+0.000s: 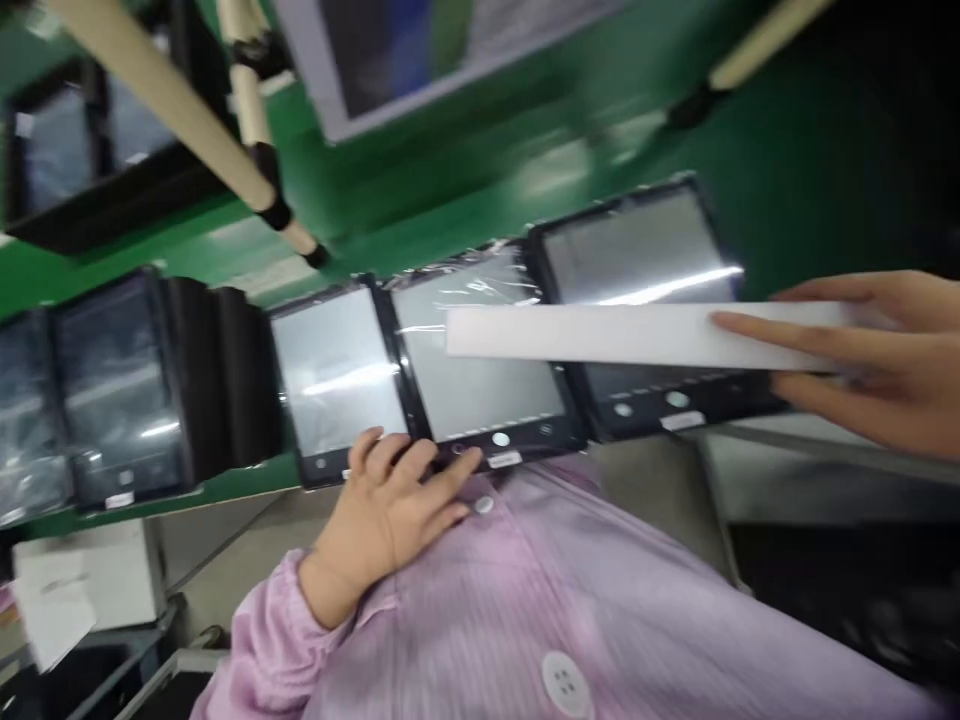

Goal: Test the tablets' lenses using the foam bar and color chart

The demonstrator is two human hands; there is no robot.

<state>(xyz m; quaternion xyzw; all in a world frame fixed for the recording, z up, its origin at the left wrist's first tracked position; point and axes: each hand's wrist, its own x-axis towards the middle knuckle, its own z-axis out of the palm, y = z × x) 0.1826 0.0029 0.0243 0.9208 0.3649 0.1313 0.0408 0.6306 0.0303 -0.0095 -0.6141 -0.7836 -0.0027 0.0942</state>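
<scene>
At the right, my right hand (892,350) holds one end of a long, plain white strip (577,333). Its fingers are closed around that end, and I cannot tell what the strip is made of. The strip reaches left over a tablet-like device in film (637,245) and the middle one (480,390). My left hand (397,505) has its fingers apart and slightly bent. They rest at the lower edge of the middle device and of its left neighbour (337,360). Nothing shows in that hand's grasp.
Further left lie dark padded pieces (225,375) and another device (116,390) on the green table (420,215). Pale rack poles (172,105) stand behind, with black trays (112,200) and a screen or framed sheet (450,50). A white box (112,570) sits below left.
</scene>
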